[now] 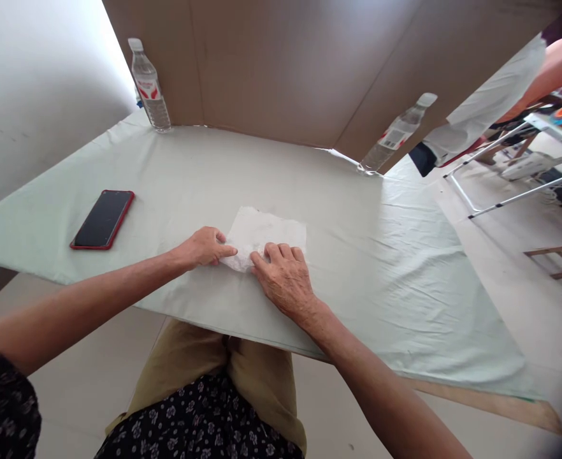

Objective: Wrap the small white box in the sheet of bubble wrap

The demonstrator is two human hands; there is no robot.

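A crumpled white tissue [269, 228] lies on the cloth-covered table [348, 255] in front of me. At its left near corner, my left hand [208, 247] pinches the edge between thumb and forefinger. My right hand [285, 274] rests on its near right part, with the fingers curled down and closed on the wrinkled near edge. The far part of the tissue lies fairly flat. Its near edge looks bunched or folded, and my right fingers partly cover it.
A phone in a red case [103, 220] lies left. A brown cardboard screen [271, 70] stands behind, with one water bottle [151, 95] at its left and another bottle [396, 137] at its right. Beyond the right edge are a person's arm [532, 83] and a metal-framed stand [515, 143].
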